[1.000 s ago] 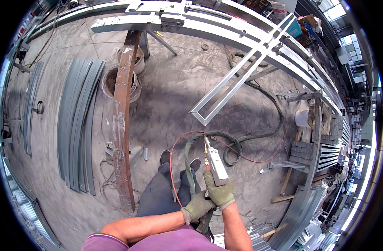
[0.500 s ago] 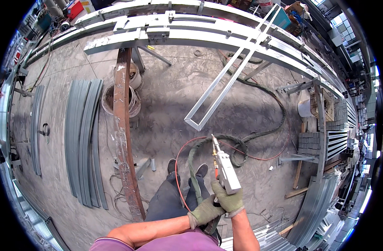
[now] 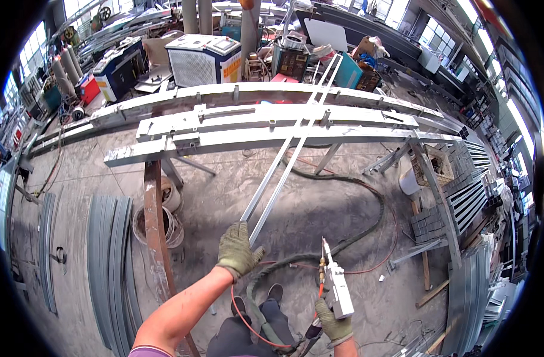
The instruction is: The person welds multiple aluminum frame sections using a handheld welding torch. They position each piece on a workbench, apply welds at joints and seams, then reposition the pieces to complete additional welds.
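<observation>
A long, narrow frame of two parallel metal tubes (image 3: 260, 190) slopes from the far workbench toward me. My left hand (image 3: 237, 250), in a green work glove, is closed over its near end, so the end piece is hidden behind the glove. To the right, my gloved right hand (image 3: 334, 322) grips a white handheld welding gun (image 3: 339, 293) by its lower part. The gun's copper-coloured nozzle points away from me and upward, apart from the frame. A dark sheathed hose (image 3: 260, 285) and a thin red hose (image 3: 236, 300) trail around my legs.
Long metal beams (image 3: 224, 141) form the bench ahead. A rusty brown beam (image 3: 156, 238) runs at the left beside buckets (image 3: 175, 231) and flat metal profiles (image 3: 108, 262). Stacked square tubes (image 3: 429, 225) stand right. A white-and-blue machine (image 3: 194, 65) sits beyond the bench.
My left hand has left the welding gun and taken hold of the frame's near end. The right hand keeps the gun, now farther right of the frame. The view has tilted up.
</observation>
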Available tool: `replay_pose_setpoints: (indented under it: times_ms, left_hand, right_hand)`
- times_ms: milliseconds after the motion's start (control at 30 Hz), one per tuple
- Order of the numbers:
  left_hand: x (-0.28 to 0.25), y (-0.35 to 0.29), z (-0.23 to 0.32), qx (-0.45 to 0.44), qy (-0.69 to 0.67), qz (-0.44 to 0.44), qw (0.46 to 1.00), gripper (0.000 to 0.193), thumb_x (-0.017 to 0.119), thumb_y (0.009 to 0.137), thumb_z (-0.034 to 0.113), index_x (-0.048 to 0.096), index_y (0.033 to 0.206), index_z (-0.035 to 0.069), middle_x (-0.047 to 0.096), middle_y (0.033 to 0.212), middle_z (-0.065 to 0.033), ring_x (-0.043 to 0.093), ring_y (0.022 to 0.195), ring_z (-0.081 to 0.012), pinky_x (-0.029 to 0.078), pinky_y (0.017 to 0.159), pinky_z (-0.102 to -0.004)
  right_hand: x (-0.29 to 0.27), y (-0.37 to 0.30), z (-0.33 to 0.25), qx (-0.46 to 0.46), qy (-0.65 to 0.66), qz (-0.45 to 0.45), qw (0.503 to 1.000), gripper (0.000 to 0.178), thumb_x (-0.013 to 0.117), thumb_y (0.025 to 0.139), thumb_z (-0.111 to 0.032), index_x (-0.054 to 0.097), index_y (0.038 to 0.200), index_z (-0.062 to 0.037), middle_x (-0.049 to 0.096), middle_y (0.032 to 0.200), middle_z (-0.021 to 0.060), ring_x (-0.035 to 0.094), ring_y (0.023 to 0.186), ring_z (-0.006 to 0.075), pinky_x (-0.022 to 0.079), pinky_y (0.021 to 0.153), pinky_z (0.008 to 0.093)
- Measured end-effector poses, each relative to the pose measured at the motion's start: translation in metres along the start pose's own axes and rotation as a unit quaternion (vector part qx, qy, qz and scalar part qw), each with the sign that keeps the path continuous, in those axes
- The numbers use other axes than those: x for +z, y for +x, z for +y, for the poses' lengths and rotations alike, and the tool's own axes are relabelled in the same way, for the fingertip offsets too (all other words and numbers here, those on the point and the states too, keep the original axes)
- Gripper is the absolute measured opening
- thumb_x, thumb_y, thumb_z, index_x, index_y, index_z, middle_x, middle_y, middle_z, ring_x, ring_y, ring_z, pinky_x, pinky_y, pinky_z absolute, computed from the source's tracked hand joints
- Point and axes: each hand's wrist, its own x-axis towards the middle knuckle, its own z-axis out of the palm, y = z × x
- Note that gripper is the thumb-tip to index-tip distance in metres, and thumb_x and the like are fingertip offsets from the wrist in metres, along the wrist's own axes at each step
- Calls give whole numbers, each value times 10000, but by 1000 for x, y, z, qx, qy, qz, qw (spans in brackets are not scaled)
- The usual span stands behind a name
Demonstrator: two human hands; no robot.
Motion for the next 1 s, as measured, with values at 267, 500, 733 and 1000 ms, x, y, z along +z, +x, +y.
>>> replay_pose_setpoints:
  times_ms: [267,500,733,1000]
  left_hand:
    - [6,99,3,-185,-22,-193,963,1226,887,787,553,278,1648,-73,615,1475,-290,650,1341,-399,534,1110,-477]
    - [8,105,-27,-134,-47,-160,977,849,925,686,477,651,1280,-65,750,1215,-289,735,1141,-460,587,1007,-492]
    - [-10,125,-73,-109,-125,-215,962,961,965,655,504,633,1337,-87,753,1209,-306,746,1153,-407,580,1023,-441]
    - [-9,133,-108,-120,-226,-249,934,974,957,705,456,598,1420,-99,748,1251,-266,740,1157,-343,573,1026,-425]
  right_hand:
    - [-12,31,20,33,39,-20,999,236,805,963,-79,692,1163,-28,700,980,16,664,830,134,566,729,327]
    - [-25,60,32,62,4,-48,997,255,779,1026,-172,672,1205,-26,682,1028,40,632,880,156,549,742,341]
    - [-19,75,23,86,24,-41,995,227,761,1029,-86,665,1223,-16,660,972,19,608,772,105,518,659,301]
    - [-12,80,-2,184,45,-75,979,288,775,1027,-125,671,1277,-26,667,1030,10,612,827,107,531,710,304]
